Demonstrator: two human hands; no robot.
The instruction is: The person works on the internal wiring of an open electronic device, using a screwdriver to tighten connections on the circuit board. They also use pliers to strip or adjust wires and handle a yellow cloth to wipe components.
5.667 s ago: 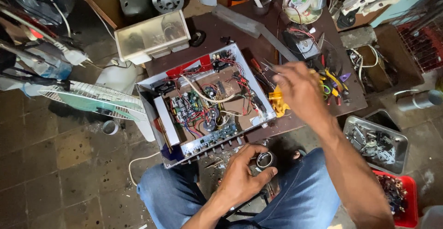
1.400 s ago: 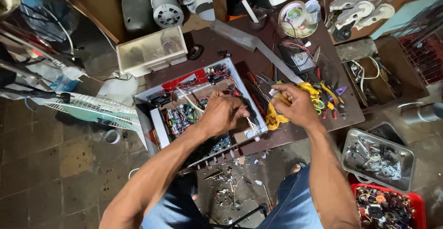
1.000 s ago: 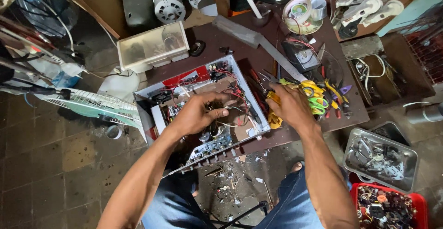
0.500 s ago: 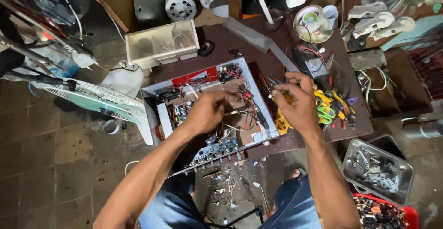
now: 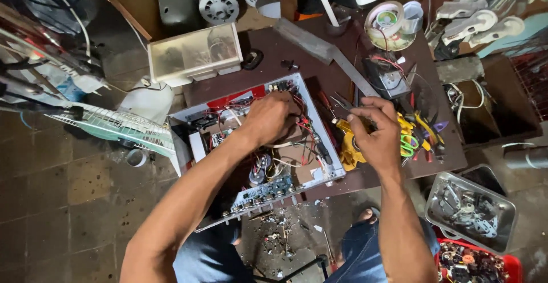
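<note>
While the left hand point(image 5: 273, 117) presses closed fingers into the open white-framed metal amplifier chassis point(image 5: 260, 146) overhanging the brown worktop's point(image 5: 274, 60) front-left edge, the right hand point(image 5: 374, 134) pinches something small beside a yellow rag point(image 5: 346, 149); red label strip point(image 5: 237, 98) along the chassis's far side.

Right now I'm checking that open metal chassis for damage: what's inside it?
Inside the chassis: circuit boards, red and white wires. The left hand covers the middle, so parts beneath it cannot be seen.

Open metal chassis point(image 5: 260, 157) sat tilted on the brown workbench, lid off, packed with circuit boards, capacitors and red, white and black wires; left hand point(image 5: 273, 117) was inside its upper part. Right hand point(image 5: 377, 137) hovered just beside its right edge, over a yellow cloth point(image 5: 347, 149).
</note>
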